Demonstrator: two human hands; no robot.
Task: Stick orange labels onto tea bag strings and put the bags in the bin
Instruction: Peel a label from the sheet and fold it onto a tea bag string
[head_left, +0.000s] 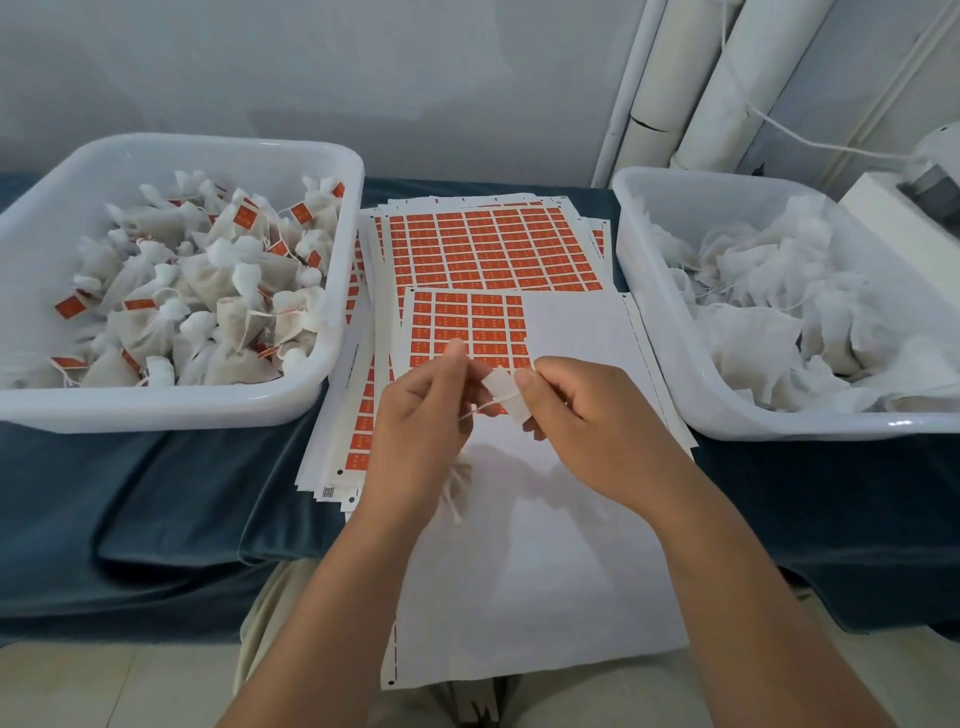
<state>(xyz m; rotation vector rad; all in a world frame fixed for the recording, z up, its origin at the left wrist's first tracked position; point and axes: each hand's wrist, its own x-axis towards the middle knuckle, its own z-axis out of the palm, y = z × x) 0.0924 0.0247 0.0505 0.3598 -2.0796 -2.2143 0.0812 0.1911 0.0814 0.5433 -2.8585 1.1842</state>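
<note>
Both hands were raised just above the half-peeled label sheet (571, 332). The left hand (415, 415) had its fingertips closed on the thin white string (480, 409). The right hand (587, 415) pinched a small label (500, 391) between thumb and fingers, its pale side facing up, right against that string. The tea bag (457, 486) hung under the left hand, mostly hidden behind it, over the sheet's bare white part. To the left of the sheet stood a white bin (156, 410) heaped with bags that carried orange tags. To its right stood a second white bin (727, 421) of plain white bags. Beyond the sheet and under it lay a stack of full orange label sheets (493, 244), all on a dark blue cloth (156, 493).
</note>
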